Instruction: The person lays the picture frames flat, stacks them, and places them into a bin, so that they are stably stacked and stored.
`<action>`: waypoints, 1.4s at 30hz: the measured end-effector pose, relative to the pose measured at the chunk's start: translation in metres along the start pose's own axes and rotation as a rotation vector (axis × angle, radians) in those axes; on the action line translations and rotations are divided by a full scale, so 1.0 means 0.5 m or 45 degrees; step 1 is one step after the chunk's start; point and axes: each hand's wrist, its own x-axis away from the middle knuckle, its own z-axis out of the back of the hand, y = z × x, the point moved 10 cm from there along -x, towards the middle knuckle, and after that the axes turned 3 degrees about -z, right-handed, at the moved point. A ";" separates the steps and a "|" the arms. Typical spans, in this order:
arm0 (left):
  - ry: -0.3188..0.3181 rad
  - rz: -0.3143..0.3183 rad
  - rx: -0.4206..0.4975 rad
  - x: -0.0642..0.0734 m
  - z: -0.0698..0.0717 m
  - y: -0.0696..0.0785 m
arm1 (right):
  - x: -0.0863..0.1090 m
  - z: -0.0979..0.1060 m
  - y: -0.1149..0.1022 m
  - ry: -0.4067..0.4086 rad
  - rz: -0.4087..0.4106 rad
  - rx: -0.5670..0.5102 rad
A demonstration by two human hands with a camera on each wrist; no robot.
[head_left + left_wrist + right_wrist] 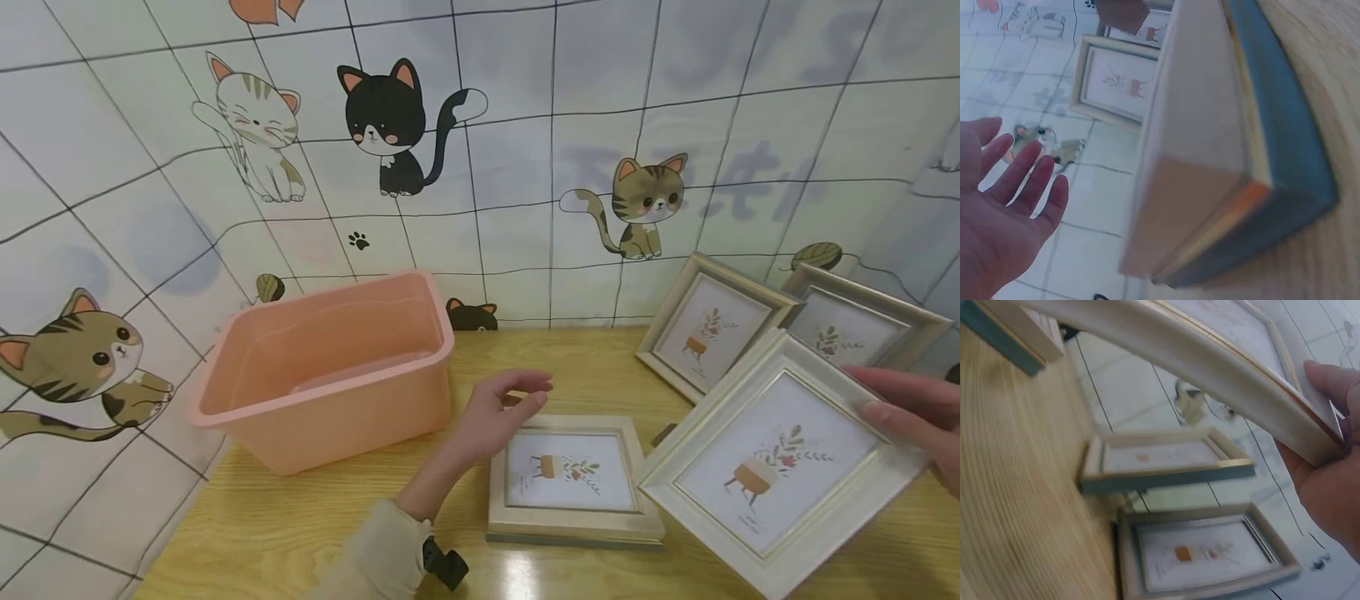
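My right hand point(911, 408) pinches a white picture frame point(847, 508) by its upper right edge, thumb on the front, and holds it tilted above the table. In the right wrist view the same white frame point(1197, 359) crosses the top, gripped at its edge. My left hand point(498, 412) hovers over the left edge of a picture frame lying flat point(637, 517), holding nothing. The left wrist view shows its fingers point(1025, 165) spread and slightly bent, apart from the frame's side point(1197, 119). Below that frame is a blue-grey layer point(1291, 125), seemingly another frame or its backing.
A pink plastic bin point(360, 408) stands at the left against the wall. Two more picture frames, a beige one point(667, 333) and a greyer one point(915, 325), lean at the back right. The wooden table point(285, 517) meets a wall point(517, 192) printed with cartoon cats.
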 end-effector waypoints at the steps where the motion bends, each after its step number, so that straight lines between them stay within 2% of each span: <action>1: -0.029 -0.025 0.012 -0.002 -0.010 0.014 | -0.001 -0.016 -0.013 -0.024 -0.005 -0.061; 3: -0.085 -0.085 0.042 -0.006 -0.030 0.045 | -0.006 -0.051 -0.027 -0.109 -0.022 -0.216; 8: -0.184 -0.224 0.120 -0.013 -0.064 0.108 | -0.015 -0.126 -0.060 -0.216 -0.055 -0.309; 10: -0.218 -0.239 0.146 -0.015 -0.074 0.124 | -0.019 -0.154 -0.071 -0.245 -0.054 -0.361; 12: -0.251 -0.215 0.195 -0.017 -0.083 0.131 | -0.022 -0.182 -0.084 -0.281 -0.057 -0.419; 16: -0.303 -0.117 0.334 -0.016 -0.096 0.128 | -0.029 -0.228 -0.118 -0.322 0.021 -0.551; 19: -0.316 -0.091 0.398 -0.014 -0.098 0.127 | -0.033 -0.250 -0.139 -0.329 0.084 -0.613; 23: -0.333 -0.125 0.404 -0.010 -0.096 0.131 | -0.035 -0.265 -0.151 -0.320 0.096 -0.643; 26: -0.374 -0.121 0.406 -0.007 -0.096 0.128 | -0.035 -0.269 -0.155 -0.308 0.091 -0.687; 33: -0.495 -0.036 0.421 0.002 -0.100 0.117 | -0.036 -0.270 -0.157 -0.245 0.078 -0.711; 42: -0.452 0.023 0.366 0.001 -0.092 0.090 | -0.038 -0.275 -0.148 -0.206 0.020 -0.657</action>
